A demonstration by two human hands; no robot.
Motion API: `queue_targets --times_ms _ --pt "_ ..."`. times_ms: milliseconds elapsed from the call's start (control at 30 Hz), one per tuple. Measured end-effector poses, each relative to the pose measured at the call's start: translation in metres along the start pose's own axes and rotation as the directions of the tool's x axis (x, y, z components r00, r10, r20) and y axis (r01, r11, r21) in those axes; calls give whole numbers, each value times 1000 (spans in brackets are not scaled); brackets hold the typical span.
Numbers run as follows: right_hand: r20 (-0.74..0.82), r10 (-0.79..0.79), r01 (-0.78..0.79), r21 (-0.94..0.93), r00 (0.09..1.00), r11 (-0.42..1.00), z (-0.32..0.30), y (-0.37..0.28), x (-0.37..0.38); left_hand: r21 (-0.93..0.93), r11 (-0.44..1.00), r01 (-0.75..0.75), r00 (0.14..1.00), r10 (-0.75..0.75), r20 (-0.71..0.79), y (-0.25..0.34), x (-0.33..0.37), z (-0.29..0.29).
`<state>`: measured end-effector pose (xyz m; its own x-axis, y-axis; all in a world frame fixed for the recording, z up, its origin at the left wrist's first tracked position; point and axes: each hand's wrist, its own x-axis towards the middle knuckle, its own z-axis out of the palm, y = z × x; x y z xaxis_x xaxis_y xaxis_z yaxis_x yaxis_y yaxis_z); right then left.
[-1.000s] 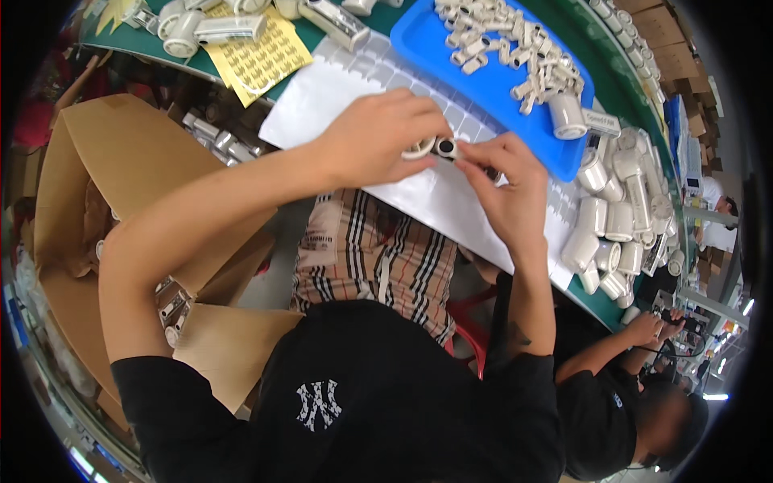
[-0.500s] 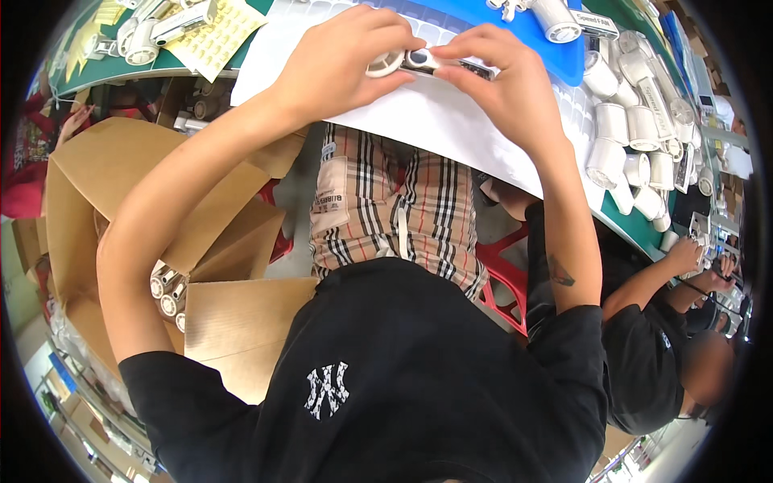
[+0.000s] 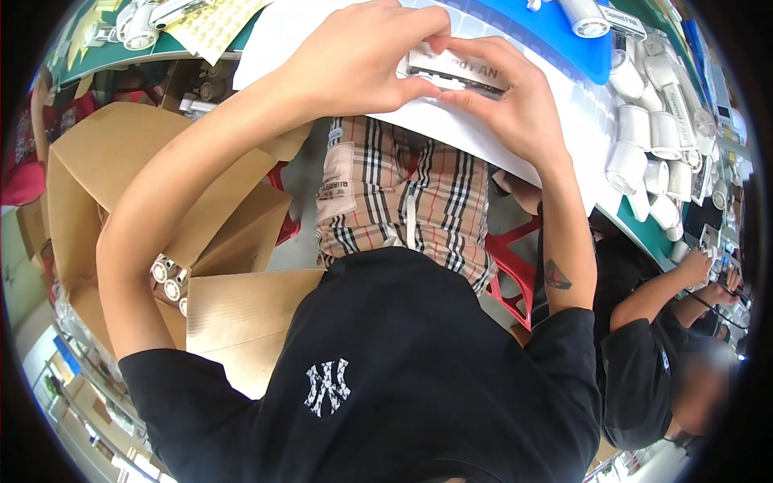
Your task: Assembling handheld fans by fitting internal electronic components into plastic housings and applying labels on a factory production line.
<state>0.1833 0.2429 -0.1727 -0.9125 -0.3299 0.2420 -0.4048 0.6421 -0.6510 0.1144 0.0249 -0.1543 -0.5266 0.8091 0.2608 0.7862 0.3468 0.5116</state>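
Both my hands meet above the near edge of the table, around a white handheld fan piece with dark lettering along its long side. My left hand grips its left end between thumb and fingers. At the other end, the fingers and thumb of my right hand close round it, and the two thumbs nearly touch below. Its left end is hidden by my left fingers. Beneath my hands lies a white sheet, with clear pocketed plastic beside it.
White fan bodies are heaped on the green table at right, near a blue tray. More fans and a yellow sticker sheet lie at left. An open cardboard box holds fans. A co-worker sits at right.
The fan piece has been turned, so its lettered side now shows and its round white end no longer does. My hands have drawn closer together. The whole view has shifted slightly.
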Motion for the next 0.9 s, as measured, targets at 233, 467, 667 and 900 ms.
queue_targets --times_ms 233,467,667,900 --pt "-86 -149 132 -179 985 975 20 3 -3 94 981 167 983 -173 66 17 5 -12" --pt "-84 71 -61 110 994 992 18 3 3 58 997 45 999 -45 -1 -5 1 -3" --pt "26 349 -344 253 937 904 2 -32 15 21 999 27 999 -27 23 -7 1 -2" --pt "-20 167 -165 81 986 983 7 -27 7 -47 999 -12 997 16 75 -8 -1 -12"
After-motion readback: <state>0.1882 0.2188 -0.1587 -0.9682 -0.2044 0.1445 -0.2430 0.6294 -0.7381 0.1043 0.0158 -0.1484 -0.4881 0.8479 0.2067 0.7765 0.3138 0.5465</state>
